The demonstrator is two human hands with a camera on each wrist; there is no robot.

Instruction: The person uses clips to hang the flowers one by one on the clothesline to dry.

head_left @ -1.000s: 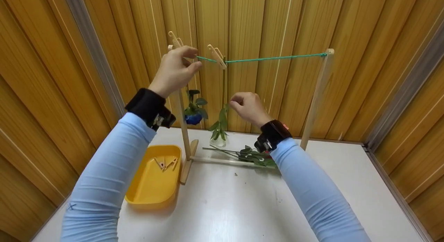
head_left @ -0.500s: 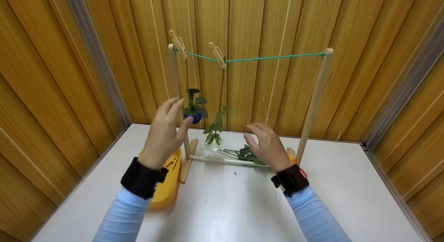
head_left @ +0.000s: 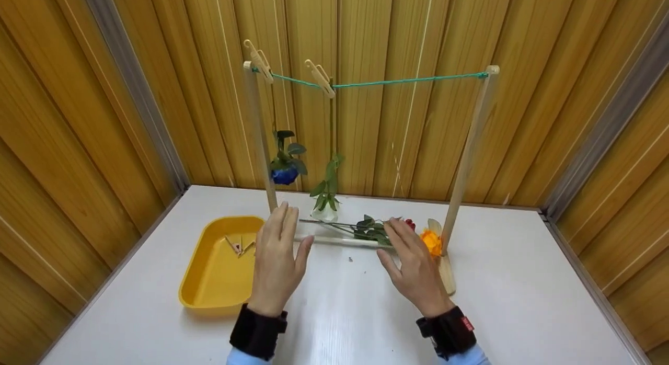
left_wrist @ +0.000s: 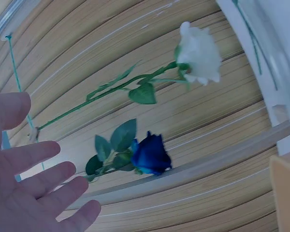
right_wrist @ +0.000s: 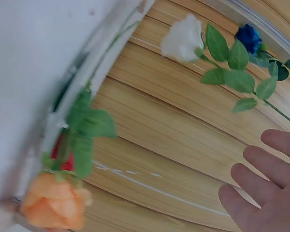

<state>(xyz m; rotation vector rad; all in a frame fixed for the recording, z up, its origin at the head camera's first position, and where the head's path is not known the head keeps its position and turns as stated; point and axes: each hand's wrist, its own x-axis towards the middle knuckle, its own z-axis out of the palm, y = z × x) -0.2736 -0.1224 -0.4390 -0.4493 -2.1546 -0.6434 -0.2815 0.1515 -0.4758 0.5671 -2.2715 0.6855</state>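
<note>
Both hands hover above the table with fingers extended and hold nothing. My left hand (head_left: 279,260) is just right of the yellow basin, and my right hand (head_left: 415,268) is beside the orange flower. A blue rose (head_left: 285,172) and a white rose (head_left: 325,212) hang heads down from a green string (head_left: 402,81). One clothespin (head_left: 258,60) grips the blue rose's stem and another clothespin (head_left: 320,78) the white one's. Lying along the frame's base are an orange rose (head_left: 431,242) and a red rose (head_left: 410,225), partly hidden by my right hand.
The yellow basin (head_left: 191,271) at the left holds a few clothespins (head_left: 239,248), partly covered by my left hand. Wooden posts (head_left: 468,161) carry the string at both ends. A wood-panelled wall (head_left: 366,140) stands behind the white table (head_left: 334,323).
Both hands have come down and back from the string and the white rose, fingers straightening. The white rose hangs by its clothespin, its head swinging slightly. The head view has shifted a little.
</note>
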